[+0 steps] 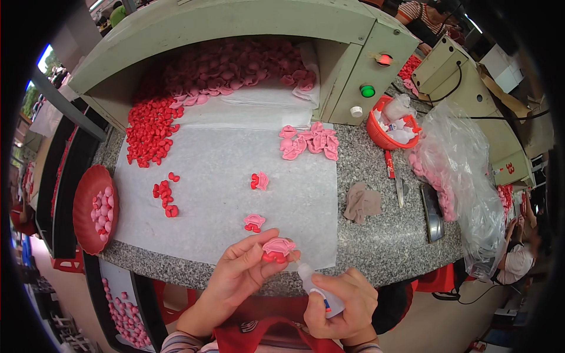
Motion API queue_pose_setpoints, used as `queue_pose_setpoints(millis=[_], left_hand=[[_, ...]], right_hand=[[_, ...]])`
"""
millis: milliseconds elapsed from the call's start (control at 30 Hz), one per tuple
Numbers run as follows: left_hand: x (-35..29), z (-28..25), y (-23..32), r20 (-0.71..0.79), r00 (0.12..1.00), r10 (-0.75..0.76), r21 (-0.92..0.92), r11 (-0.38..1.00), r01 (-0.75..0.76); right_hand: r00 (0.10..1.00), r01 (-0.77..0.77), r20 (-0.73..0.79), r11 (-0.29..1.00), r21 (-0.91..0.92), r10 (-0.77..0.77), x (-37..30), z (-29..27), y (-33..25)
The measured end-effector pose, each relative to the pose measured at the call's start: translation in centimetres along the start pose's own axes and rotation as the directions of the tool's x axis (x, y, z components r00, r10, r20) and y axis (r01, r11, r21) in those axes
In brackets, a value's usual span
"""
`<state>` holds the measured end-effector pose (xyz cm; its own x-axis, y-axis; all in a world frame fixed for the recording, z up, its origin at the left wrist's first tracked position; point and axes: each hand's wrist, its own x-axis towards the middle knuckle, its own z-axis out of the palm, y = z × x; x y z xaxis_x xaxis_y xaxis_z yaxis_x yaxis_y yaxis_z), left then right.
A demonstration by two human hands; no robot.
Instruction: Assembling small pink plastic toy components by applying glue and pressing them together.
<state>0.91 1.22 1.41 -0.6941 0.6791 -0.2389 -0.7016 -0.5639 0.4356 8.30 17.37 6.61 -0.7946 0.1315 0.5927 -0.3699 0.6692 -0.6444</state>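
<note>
Just right of the crumpled grey-brown cloth lies a red-handled knife; farther right of the cloth, a dark flat device, possibly a phone; well beyond, a co-worker.

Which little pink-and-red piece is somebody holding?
The pink-and-red piece pinched in the left hand; the other two pieces lie on the white paper.

Worktop: grey, speckled, stone-like.
Floor: pale beige, exposed at lower right and lower left.
Window: bright, upper left edge, with greenery beyond.
Post: grey, slanting, left side.
Tube light: lit, upper right.
Stool: red, lower left.
</note>
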Motion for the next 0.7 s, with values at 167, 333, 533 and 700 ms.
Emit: queue_pose_setpoints(millis=[167,333,533,700], left_hand=[[0.0,0.46,0.04,-0.094,0.995,0.022,-0.005,1.0,-0.022],[0.11,0.32,-0.04,-0.093,0.995,0.031,-0.008,0.999,-0.032],[0.09,0.2,0.11,-0.095,0.995,0.037,-0.036,0.999,-0.04],[0.12,0.1,0.17,-0.099,0.994,0.036,-0.061,0.997,-0.042]], right_hand=[[1.0,0.003,-0.007,1.0,-0.009,-0.003,0.1,-0.05,0.06],[1.0,0.0,-0.005,1.0,-0.015,-0.001,0.11,-0.13,0.15],[0.999,0.017,-0.039,1.0,-0.004,-0.017,0.0,-0.13,0.37],[1.0,0.014,-0.024,1.0,-0.008,-0.014,-0.02,-0.14,0.39]])
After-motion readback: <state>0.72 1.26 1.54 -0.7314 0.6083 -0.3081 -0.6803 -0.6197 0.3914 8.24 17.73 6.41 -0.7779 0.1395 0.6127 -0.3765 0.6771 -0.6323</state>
